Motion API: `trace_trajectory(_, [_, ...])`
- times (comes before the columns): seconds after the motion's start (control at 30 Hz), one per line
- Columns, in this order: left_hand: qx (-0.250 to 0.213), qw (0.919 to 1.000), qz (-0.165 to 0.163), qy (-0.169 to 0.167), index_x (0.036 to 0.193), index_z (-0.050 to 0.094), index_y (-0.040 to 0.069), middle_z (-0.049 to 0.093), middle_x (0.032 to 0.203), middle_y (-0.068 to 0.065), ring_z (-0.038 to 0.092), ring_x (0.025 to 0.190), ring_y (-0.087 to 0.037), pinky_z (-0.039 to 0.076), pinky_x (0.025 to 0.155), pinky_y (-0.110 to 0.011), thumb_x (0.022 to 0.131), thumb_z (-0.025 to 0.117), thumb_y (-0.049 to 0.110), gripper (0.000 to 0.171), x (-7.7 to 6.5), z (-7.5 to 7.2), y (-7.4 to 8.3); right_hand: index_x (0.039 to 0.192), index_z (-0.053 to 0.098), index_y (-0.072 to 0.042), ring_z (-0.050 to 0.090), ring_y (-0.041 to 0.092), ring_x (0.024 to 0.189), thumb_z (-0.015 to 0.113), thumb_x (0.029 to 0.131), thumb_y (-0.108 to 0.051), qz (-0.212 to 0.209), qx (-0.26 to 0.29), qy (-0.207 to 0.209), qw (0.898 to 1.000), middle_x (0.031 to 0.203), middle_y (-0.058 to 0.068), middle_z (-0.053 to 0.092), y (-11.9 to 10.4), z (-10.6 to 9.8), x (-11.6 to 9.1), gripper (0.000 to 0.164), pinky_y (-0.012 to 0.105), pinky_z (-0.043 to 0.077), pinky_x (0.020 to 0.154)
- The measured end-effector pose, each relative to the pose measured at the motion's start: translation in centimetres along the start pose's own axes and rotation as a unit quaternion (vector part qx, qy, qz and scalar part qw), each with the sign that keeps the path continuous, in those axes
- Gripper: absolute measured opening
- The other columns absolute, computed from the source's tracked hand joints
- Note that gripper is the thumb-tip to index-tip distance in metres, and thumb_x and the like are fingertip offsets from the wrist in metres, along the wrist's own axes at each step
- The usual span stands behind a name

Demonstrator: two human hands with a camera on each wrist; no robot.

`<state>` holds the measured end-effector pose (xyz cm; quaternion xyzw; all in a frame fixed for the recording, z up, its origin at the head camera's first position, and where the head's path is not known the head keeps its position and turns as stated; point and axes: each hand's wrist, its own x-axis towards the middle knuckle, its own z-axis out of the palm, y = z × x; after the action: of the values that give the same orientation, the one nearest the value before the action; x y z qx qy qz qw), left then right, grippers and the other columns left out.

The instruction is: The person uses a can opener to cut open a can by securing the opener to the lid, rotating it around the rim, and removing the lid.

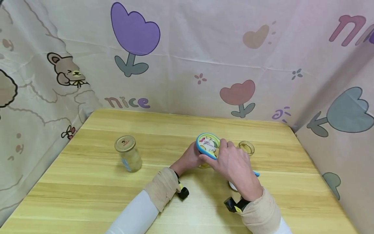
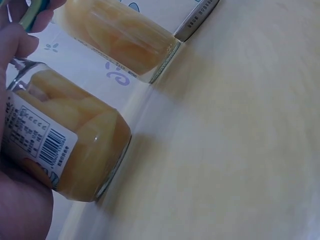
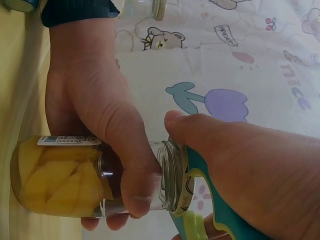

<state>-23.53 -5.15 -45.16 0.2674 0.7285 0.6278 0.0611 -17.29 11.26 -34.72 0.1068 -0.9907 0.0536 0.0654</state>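
Observation:
A glass jar of yellow fruit pieces (image 3: pixel 55 175) stands on the table, with a barcode label (image 2: pixel 42 132) on its side. My left hand (image 1: pixel 189 159) is wrapped round its upper body, thumb across the glass in the right wrist view (image 3: pixel 125 140). Over the jar's lid sits a blue and green ring-shaped jar opener (image 1: pixel 199 147), its printed lid face showing through the ring from above. My right hand (image 1: pixel 235 162) grips the opener by its handle, thumb at the jar's neck. Most of the jar is hidden under the hands in the head view.
A lidded glass jar (image 1: pixel 130 156) stands to the left. Beyond my right hand is another glass jar (image 1: pixel 246 148), also with fruit inside in the left wrist view (image 2: pixel 115 35). A round pale-faced object (image 1: pixel 232 186) and a blue tip (image 1: pixel 256 174) show past my right wrist.

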Motion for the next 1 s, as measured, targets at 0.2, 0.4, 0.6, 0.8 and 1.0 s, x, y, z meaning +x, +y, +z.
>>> trace_trajectory(0.2, [-0.026, 0.9996, -0.005, -0.012, 0.147, 0.044, 0.002, 0.060, 0.138, -0.022, 0.061, 0.124, -0.027, 0.052, 0.109, -0.034, 0.096, 0.075, 0.027, 0.066, 0.04, 0.13, -0.23, 0.110, 0.056, 0.000, 0.053, 0.023, 0.058, 0.056, 0.083, -0.086, 0.001, 0.014, 0.002, 1.000, 0.088, 0.012, 0.062, 0.30, 0.03, -0.29, 0.089, 0.031, 0.038, 0.046])
trace_trajectory(0.4, [-0.025, 0.9996, 0.003, -0.015, 0.146, 0.045, 0.001, 0.061, 0.136, -0.023, 0.062, 0.121, -0.024, 0.052, 0.106, -0.029, 0.094, 0.076, 0.038, 0.070, 0.02, 0.12, -0.20, 0.110, 0.057, 0.001, 0.054, 0.024, 0.059, 0.054, 0.085, -0.085, -0.001, 0.012, 0.003, 1.000, 0.089, 0.013, 0.064, 0.42, -0.01, -0.38, 0.089, 0.033, 0.039, 0.047])
trace_trajectory(0.6, [-0.019, 0.9997, 0.007, -0.015, 0.145, 0.046, 0.000, 0.062, 0.133, -0.023, 0.062, 0.118, -0.023, 0.052, 0.105, -0.031, 0.096, 0.073, 0.016, 0.058, 0.20, 0.25, -0.15, 0.109, 0.057, -0.001, 0.054, 0.024, 0.059, 0.058, 0.085, -0.082, -0.002, 0.010, 0.009, 1.000, 0.087, 0.012, 0.062, 0.49, 0.04, -0.36, 0.084, 0.033, 0.040, 0.047])
trace_trajectory(0.8, [-0.004, 0.9999, -0.008, -0.006, 0.144, 0.046, 0.001, 0.063, 0.132, -0.022, 0.062, 0.120, -0.026, 0.052, 0.107, -0.035, 0.095, 0.073, 0.009, 0.057, 0.05, 0.10, 0.11, 0.109, 0.056, -0.004, 0.054, 0.023, 0.060, 0.059, 0.083, -0.084, -0.012, 0.014, 0.015, 1.000, 0.088, 0.011, 0.062, 0.57, 0.04, -0.20, 0.084, 0.033, 0.039, 0.046])
trace_trajectory(1.0, [0.008, 0.9998, -0.017, 0.001, 0.142, 0.048, 0.001, 0.064, 0.131, -0.021, 0.063, 0.119, -0.026, 0.052, 0.107, -0.035, 0.094, 0.073, 0.007, 0.054, -0.02, 0.00, 0.27, 0.112, 0.055, -0.005, 0.055, 0.024, 0.061, 0.061, 0.083, -0.083, -0.010, 0.016, 0.007, 1.000, 0.090, 0.011, 0.062, 0.57, 0.18, 0.02, 0.083, 0.033, 0.040, 0.047])
